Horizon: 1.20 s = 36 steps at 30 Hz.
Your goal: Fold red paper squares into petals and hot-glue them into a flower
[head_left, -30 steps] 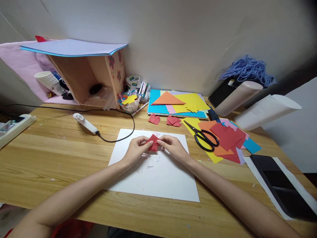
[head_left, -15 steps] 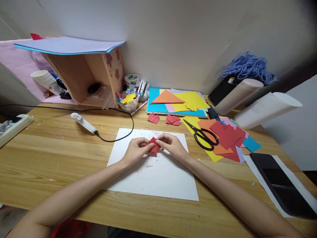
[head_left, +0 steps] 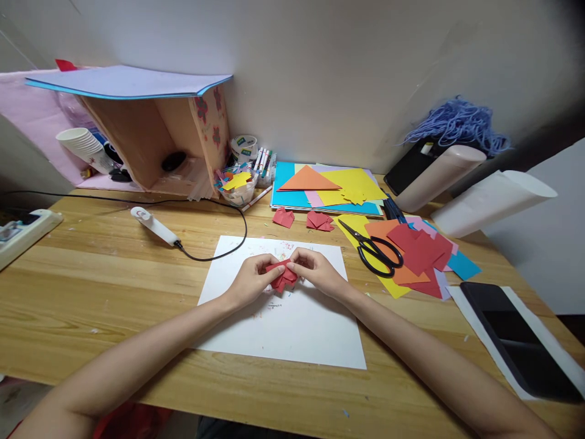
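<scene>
A small piece of folded red paper point(head_left: 284, 279) is pinched between my two hands above a white sheet point(head_left: 292, 335). My left hand point(head_left: 252, 279) grips its left side, thumb on top. My right hand point(head_left: 314, 269) holds the upper right part, thumb and fingers closed on it. The fingers beneath the paper are partly hidden. Beyond the sheet lie two more folded red paper pieces, a heart-like one point(head_left: 283, 217) and a wider one point(head_left: 320, 221).
Black-handled scissors point(head_left: 377, 251) rest on coloured paper scraps point(head_left: 420, 250) at the right. A phone point(head_left: 516, 335) lies nearer me. A white corded tool point(head_left: 154, 227) is at the left, its black cable reaching the sheet. Stacked coloured paper point(head_left: 281, 189) sits behind, beside a cardboard box point(head_left: 212, 140).
The red paper has turned in my fingers and its top edge now looks flatter and wider. Both hands remain in nearly the same place.
</scene>
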### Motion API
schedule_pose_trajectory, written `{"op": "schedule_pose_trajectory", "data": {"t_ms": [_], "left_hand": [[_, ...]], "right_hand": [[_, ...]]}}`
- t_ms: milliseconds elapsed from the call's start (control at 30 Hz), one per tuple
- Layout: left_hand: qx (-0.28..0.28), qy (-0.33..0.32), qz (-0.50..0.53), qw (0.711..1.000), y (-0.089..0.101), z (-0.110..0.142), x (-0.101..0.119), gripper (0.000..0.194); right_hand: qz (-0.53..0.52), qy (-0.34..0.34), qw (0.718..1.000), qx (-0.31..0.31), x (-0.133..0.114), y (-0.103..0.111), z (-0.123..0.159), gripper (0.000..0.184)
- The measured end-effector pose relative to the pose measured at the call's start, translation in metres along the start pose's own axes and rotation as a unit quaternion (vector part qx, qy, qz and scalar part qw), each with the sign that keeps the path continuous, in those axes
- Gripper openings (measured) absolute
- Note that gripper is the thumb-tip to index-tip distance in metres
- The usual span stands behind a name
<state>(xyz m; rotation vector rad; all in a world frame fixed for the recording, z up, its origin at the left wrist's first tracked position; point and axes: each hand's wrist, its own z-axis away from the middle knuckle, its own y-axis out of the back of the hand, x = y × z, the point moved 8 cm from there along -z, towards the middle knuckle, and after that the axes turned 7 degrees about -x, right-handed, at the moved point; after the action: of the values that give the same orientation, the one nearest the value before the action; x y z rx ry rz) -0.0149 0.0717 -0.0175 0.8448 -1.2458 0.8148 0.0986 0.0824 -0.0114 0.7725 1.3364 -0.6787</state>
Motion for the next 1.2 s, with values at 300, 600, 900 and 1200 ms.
{"op": "schedule_pose_trajectory", "data": {"t_ms": [300, 600, 900, 1200], "left_hand": [[-0.006, -0.003, 0.015, 1.0, 0.0, -0.001, 0.0, 0.022], [0.026, -0.012, -0.012, 0.999, 0.002, 0.0, 0.003, 0.027], [0.023, 0.0, 0.024, 0.999, 0.0, -0.001, 0.002, 0.028], [0.011, -0.002, 0.038, 0.999, -0.001, -0.002, 0.001, 0.029]], "right_hand": [[0.058, 0.006, 0.998, -0.001, -0.007, -0.002, 0.002, 0.028], [0.069, -0.011, 0.995, -0.073, -0.002, -0.008, 0.002, 0.027], [0.073, 0.0, 0.997, -0.015, -0.004, -0.005, 0.002, 0.03], [0.082, 0.0, 0.996, -0.024, -0.004, -0.006, 0.004, 0.033]]}}
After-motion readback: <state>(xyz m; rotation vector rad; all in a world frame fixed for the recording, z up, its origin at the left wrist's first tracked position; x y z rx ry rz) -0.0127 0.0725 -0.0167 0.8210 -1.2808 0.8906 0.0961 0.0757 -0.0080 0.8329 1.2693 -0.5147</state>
